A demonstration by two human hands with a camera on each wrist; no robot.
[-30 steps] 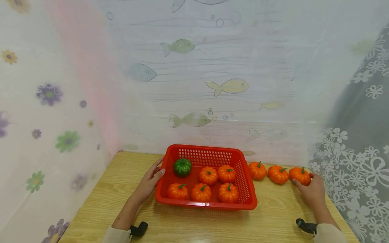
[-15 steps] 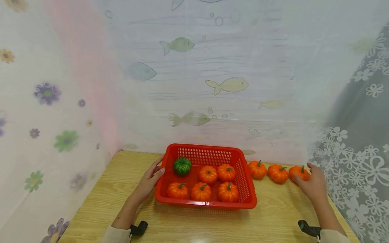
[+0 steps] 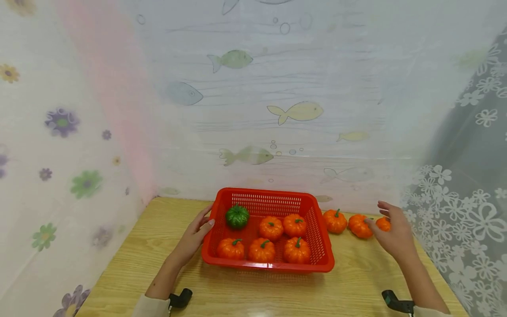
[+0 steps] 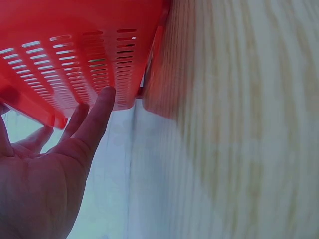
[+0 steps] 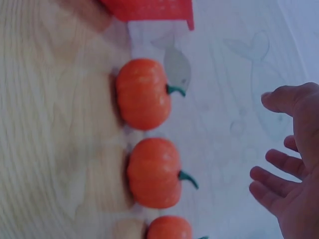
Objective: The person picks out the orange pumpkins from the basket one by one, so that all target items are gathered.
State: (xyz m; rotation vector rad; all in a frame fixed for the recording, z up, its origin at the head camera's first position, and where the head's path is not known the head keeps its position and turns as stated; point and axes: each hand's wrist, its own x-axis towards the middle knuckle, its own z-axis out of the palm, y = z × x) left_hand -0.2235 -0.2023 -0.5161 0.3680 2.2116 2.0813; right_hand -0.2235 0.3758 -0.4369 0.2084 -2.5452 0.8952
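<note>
Rests the left hand [image 3: 193, 241] against the left side of a red basket [image 3: 269, 266] on the table [image 3: 356, 286], with straight, separated fingers [image 4: 97, 115] at the slotted wall and the thumb by the rim. Holds the right hand [image 3: 396, 237] raised near a row of three orange pumpkins [image 3: 335, 222] to the right of the basket, partly hiding the farthest one in the head view, with fingers spread and thumb well apart from them. Has one green pumpkin [image 3: 237, 218] at the back left inside the basket, with five other orange pumpkins [image 3: 271, 230] to the right and in front of it. Wears a black device [image 3: 180, 298] at each wrist.
</note>
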